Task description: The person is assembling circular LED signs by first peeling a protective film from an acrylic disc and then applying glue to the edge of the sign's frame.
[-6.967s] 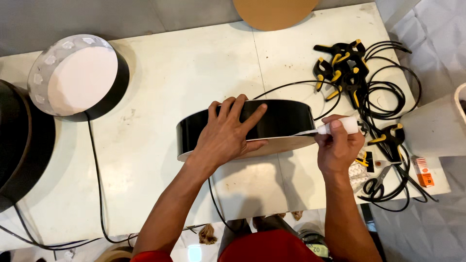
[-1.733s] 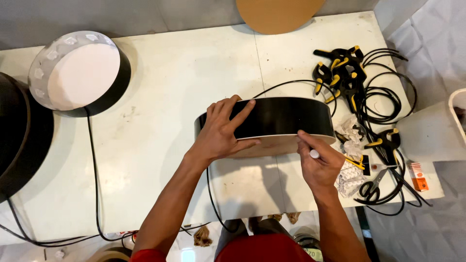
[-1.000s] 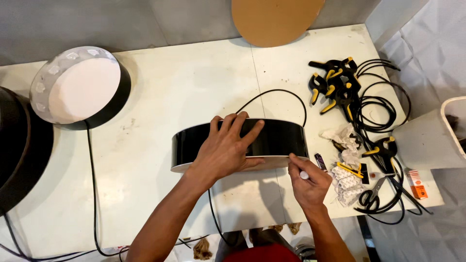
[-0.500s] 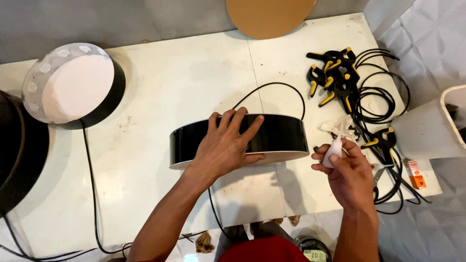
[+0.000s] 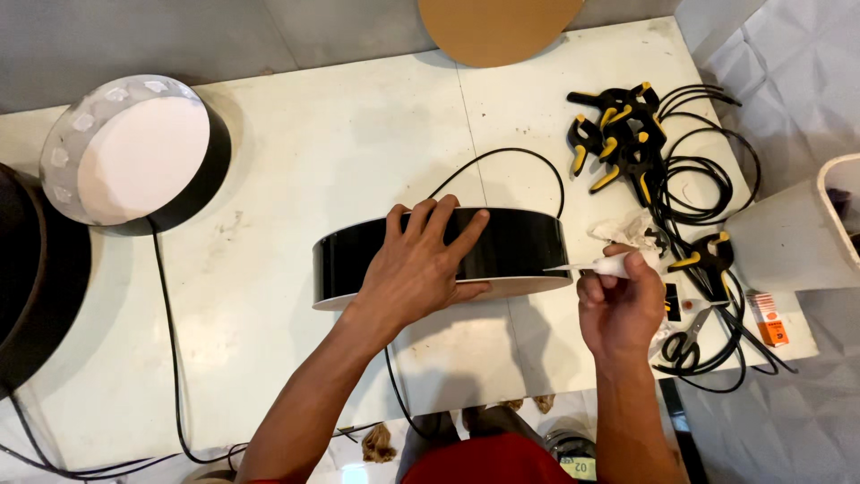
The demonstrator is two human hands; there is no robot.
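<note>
— Fingers of my left hand point(image 5: 421, 269) lie spread flat on the black round housing point(image 5: 502, 246), mid-bench point(image 5: 296, 179).
— And the right?
— My right hand point(image 5: 620, 309) pinches a small white tube point(image 5: 605, 265), nozzle touching the housing's right rim.

small orange and white box point(image 5: 769, 319) seen at the right near edge of the white surface point(image 5: 358, 134), just right of the black cables point(image 5: 708, 179), crumpled clear wrapper point(image 5: 632, 229) laid beside the clamps point(image 5: 618, 143)
</note>
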